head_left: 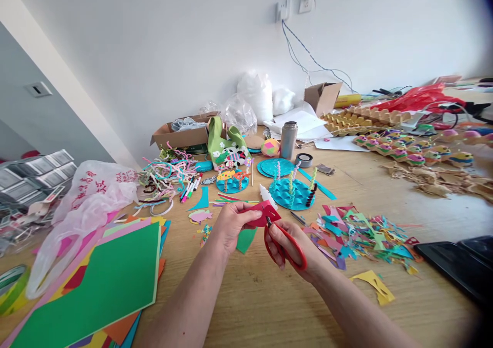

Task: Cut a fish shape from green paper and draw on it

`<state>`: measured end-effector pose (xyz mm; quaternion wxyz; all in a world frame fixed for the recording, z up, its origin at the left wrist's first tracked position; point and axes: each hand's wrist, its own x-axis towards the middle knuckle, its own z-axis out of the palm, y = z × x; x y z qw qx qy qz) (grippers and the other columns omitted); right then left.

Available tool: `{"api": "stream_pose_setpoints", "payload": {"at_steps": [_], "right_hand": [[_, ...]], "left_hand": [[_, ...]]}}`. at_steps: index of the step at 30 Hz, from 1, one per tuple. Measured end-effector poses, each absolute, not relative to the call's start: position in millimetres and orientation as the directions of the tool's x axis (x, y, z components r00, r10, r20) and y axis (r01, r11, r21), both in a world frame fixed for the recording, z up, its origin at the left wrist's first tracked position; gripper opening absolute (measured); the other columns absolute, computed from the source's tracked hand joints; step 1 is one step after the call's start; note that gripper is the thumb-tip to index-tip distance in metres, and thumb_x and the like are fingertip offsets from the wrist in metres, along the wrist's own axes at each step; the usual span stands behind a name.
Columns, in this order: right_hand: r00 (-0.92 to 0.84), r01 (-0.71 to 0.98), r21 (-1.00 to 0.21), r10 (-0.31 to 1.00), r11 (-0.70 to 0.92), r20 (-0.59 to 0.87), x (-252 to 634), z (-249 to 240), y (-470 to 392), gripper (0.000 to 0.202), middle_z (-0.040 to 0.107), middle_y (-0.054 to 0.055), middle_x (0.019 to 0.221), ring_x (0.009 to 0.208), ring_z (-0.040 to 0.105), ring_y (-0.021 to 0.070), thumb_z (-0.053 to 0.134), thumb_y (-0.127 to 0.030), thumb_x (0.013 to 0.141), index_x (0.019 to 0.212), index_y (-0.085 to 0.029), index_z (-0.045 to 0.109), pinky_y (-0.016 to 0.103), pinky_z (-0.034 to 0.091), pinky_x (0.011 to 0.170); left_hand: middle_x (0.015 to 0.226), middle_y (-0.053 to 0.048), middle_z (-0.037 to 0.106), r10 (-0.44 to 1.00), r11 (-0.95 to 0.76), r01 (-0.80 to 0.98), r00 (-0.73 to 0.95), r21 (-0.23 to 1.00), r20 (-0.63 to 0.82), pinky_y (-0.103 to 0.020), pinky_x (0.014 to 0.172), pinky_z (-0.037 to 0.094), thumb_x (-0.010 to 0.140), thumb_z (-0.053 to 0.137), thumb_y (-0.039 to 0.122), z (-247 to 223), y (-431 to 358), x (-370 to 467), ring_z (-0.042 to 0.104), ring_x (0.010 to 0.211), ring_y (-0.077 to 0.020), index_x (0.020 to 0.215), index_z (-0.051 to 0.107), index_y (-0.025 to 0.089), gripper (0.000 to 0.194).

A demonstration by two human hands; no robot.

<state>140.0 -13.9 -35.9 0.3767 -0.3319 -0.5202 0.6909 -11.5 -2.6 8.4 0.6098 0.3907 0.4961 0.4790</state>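
My left hand (232, 225) pinches a small piece of red craft paper (262, 214) between thumb and fingers. In my right hand (288, 245) are red-handled scissors (299, 253), fingers through the loops, with the blades at the paper's lower edge. Whether the blades are parted is hard to see. Dark slits or marks show on the red piece. Below it, partly behind my hands, lies a green paper scrap (246, 240). A white glue bottle (267, 196) stands just behind the paper, beside a blue round base (291, 196) with fuzzy pipe-cleaner stalks.
Stacked coloured sheets (103, 276) lie at left, near a plastic bag (88, 199). Paper scraps (362, 232) spread at right beside a black phone-like object (454, 266). Farther back are pipe cleaners (165, 168), markers (191, 187), a metal flask (288, 140) and painted egg-carton pieces (416, 147).
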Motion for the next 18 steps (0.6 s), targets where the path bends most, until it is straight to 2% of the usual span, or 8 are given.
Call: {"api": "stream_pose_setpoints", "payload": {"at_steps": [8, 18], "right_hand": [[-0.543, -0.141, -0.983, 0.840, -0.117, -0.023, 140.9, -34.0, -15.2, 0.054, 0.045, -0.004, 0.042, 0.034, 0.041, 0.0077, 0.054, -0.068, 0.077, 0.058, -0.017, 0.048, 0.021, 0.028, 0.036], [-0.534, -0.177, -0.970, 0.844, -0.168, -0.048, 140.2, -29.9, -16.1, 0.054, 0.048, -0.003, 0.048, 0.036, 0.043, 0.0079, 0.058, -0.070, 0.072, 0.062, -0.017, 0.048, 0.021, 0.032, 0.036]], "left_hand": [[0.072, -0.009, 0.071, 0.974, 0.227, -0.173, 0.045, 0.958, -0.223, -0.024, 0.062, 0.045, 0.051, 0.082, 0.029, 8.8, -1.5, -14.1, 0.063, 0.063, -0.0151, 0.077, 0.072, 0.010, 0.033], [0.075, -0.009, 0.072, 0.975, 0.219, -0.137, 0.063, 0.966, -0.212, -0.024, 0.064, 0.045, 0.053, 0.080, 0.026, 9.8, -3.2, -11.1, 0.063, 0.063, -0.0145, 0.077, 0.073, 0.010, 0.030]]}}
